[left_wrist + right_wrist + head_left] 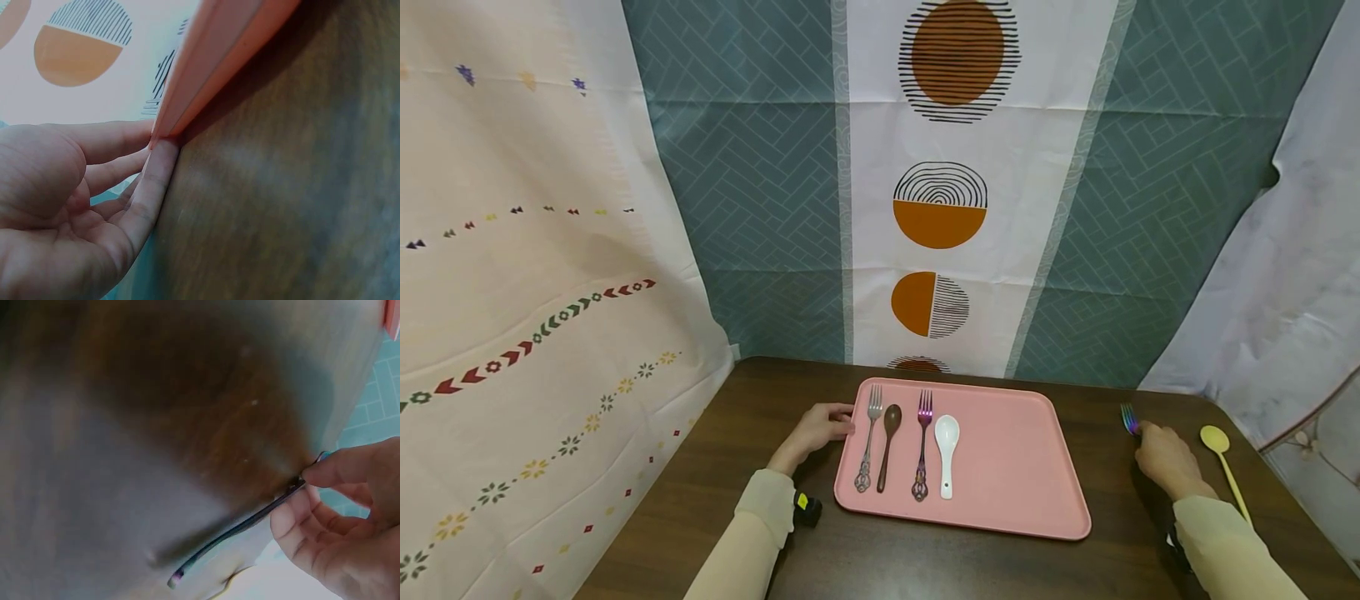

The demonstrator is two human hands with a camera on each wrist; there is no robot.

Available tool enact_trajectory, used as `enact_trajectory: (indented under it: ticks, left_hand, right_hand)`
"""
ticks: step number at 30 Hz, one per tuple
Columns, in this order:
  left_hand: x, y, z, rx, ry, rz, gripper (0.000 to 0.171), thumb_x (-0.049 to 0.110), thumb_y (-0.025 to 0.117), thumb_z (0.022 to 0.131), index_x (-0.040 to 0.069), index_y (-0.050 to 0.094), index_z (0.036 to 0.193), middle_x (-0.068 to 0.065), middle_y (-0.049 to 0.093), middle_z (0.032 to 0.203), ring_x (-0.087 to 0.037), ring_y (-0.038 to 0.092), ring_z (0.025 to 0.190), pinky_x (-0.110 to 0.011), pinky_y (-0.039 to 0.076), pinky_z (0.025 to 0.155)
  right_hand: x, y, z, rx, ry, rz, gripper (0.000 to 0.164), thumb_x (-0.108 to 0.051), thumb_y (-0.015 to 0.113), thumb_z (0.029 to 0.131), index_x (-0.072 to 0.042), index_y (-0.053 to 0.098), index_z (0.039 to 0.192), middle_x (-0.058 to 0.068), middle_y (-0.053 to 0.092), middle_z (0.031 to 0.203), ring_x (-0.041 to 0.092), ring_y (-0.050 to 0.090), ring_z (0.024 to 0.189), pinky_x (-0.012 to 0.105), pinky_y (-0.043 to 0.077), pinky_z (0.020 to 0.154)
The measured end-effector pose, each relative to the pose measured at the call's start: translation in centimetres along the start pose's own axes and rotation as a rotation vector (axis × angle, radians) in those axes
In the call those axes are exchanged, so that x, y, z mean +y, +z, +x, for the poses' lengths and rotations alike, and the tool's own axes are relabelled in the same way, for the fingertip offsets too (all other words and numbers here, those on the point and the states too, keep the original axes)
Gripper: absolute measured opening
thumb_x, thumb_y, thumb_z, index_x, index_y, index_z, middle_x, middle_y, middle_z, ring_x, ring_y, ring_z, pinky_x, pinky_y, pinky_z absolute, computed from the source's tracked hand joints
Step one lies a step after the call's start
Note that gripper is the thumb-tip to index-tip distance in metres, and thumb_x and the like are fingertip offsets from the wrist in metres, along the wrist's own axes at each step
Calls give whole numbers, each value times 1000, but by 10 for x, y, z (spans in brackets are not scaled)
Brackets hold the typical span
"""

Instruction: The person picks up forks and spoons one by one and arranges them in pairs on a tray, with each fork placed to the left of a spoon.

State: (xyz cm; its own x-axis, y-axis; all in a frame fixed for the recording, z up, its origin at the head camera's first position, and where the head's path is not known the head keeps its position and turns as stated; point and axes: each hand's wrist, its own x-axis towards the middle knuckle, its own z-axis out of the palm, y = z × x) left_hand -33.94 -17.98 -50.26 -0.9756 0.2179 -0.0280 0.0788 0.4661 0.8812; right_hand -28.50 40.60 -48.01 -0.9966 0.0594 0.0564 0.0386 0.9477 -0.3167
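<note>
A pink tray (1007, 467) lies on the wooden table, my left hand (822, 432) at its left edge. In the left wrist view, the thumb and fingers of that hand (81, 194) pinch the tray's rim (206, 69). On the tray's left half lie a silver fork (870, 437), a brown spoon (889, 442), a purple fork (922, 442) and a white spoon (947, 450). Right of the tray, my right hand (1172, 460) pinches a rainbow-coloured fork (1128, 418). Its thin handle (234, 531) sticks out in the right wrist view, close above the tabletop.
Beyond my right hand, a yellow spoon (1225, 467) lies near the right side of the dark wooden table (925, 554). Patterned cloth (760, 183) hangs behind the table, and pale curtains flank it on both sides.
</note>
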Motion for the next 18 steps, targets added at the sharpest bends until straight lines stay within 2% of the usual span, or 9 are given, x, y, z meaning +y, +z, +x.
enact_trajectory:
  ticks: [4,8,18]
  left_hand:
    - [2,0,0,0,-4,7,44,9,73,95,-2,64,137,-7,69,102,-19,66,90,-41,60,92]
    - [4,0,-1,1,-7,10,44,9,73,95,-2,64,138,-8,69,102,-20,66,90,-41,59,93]
    - [2,-2,-2,-14,7,9,44,10,74,95,-3,64,137,-9,69,104,-20,66,91,-41,60,91]
  right_hand:
    - [-3,-5,1,-58,62,28,39,0,52,87,16,53,123,49,56,112,69,56,97,72,49,73]
    - [-4,-9,2,-81,85,47,43,-1,54,86,16,53,125,50,54,117,69,56,99,71,49,74]
    - [1,-4,3,-24,96,71,48,-7,62,85,17,54,126,48,55,121,69,54,104,71,48,81]
